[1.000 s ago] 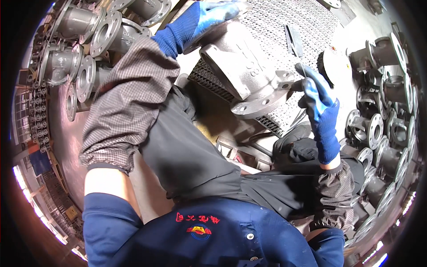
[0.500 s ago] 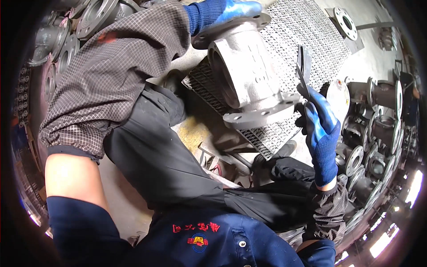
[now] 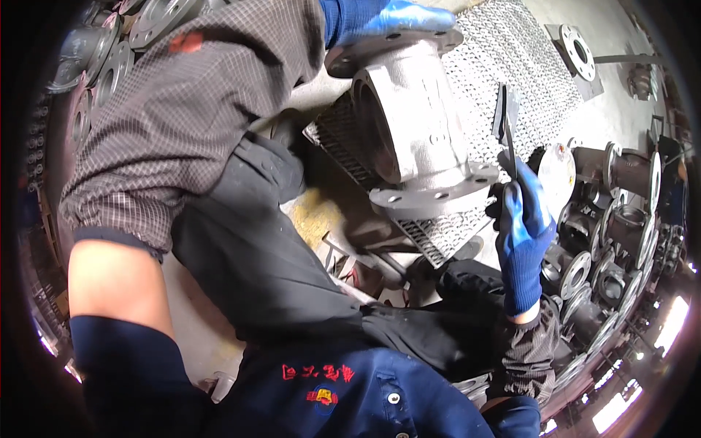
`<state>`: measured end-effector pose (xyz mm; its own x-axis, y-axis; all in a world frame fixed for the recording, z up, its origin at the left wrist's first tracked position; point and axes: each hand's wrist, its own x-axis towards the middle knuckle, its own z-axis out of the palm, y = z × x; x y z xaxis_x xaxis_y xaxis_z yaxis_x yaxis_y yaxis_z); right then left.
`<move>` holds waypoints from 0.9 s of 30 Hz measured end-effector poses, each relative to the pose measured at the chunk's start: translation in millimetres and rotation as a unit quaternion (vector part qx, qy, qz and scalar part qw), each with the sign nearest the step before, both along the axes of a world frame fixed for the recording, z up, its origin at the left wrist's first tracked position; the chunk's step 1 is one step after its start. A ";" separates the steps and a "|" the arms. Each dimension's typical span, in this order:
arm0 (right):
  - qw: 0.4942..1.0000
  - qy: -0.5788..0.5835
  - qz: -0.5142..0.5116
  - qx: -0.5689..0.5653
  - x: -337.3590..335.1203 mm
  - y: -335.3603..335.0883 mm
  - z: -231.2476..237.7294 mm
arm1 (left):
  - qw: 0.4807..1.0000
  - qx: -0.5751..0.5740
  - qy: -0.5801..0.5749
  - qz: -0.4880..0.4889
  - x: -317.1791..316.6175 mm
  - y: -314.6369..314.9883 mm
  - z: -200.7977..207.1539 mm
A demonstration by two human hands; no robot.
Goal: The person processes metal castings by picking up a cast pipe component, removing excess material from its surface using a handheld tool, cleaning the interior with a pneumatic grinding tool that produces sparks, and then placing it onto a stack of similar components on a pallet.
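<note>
A grey flanged valve body (image 3: 427, 120) lies on the metal grating (image 3: 537, 66), its large side opening facing left. My left hand (image 3: 398, 18), in a blue glove, rests along the far flange with its fingers curved over the rim. My right hand (image 3: 527, 212), gloved in blue as well, is closed round a thin, dark, flat tool (image 3: 510, 139). Whether it is a file or a scraper I cannot tell. The tool points away from me, just right of the near flange, and appears apart from the casting.
Many flanged castings (image 3: 628, 212) are crowded along the right, and more (image 3: 157, 22) at the upper left. A loose ring flange (image 3: 577, 51) lies beyond the grating. On the floor near my legs is a hammer-like tool (image 3: 387, 266). A pale round disc (image 3: 556, 175) stands near my right hand.
The view has shifted slightly. My right hand has drawn a little nearer with the flat tool, which now points more straight away. My left hand stays on the far flange.
</note>
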<state>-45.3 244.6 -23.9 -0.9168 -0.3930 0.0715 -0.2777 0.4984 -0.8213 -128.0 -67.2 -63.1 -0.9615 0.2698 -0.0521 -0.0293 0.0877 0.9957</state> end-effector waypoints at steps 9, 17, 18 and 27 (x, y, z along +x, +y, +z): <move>0.984 -0.118 -0.063 -0.118 13.2 24.5 -20.8 | 0.924 -0.308 0.218 -0.058 8.9 24.3 31.3; 0.969 -0.155 -0.136 -0.134 20.6 58.2 28.1 | 0.838 -0.457 0.294 0.040 118.4 134.3 79.6; 0.969 -0.157 -0.130 -0.137 23.5 60.2 30.6 | 0.829 -0.462 0.315 0.017 129.6 140.7 83.2; 0.974 -0.191 -0.068 -0.099 40.3 71.0 11.1 | 0.759 -0.487 0.381 -0.204 193.9 140.9 65.4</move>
<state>-5.0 315.7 -12.8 -0.9341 -0.2787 -0.2230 0.1245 0.3313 -0.9353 65.9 73.6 2.3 -0.6591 0.7438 0.1114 0.7503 0.6400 0.1659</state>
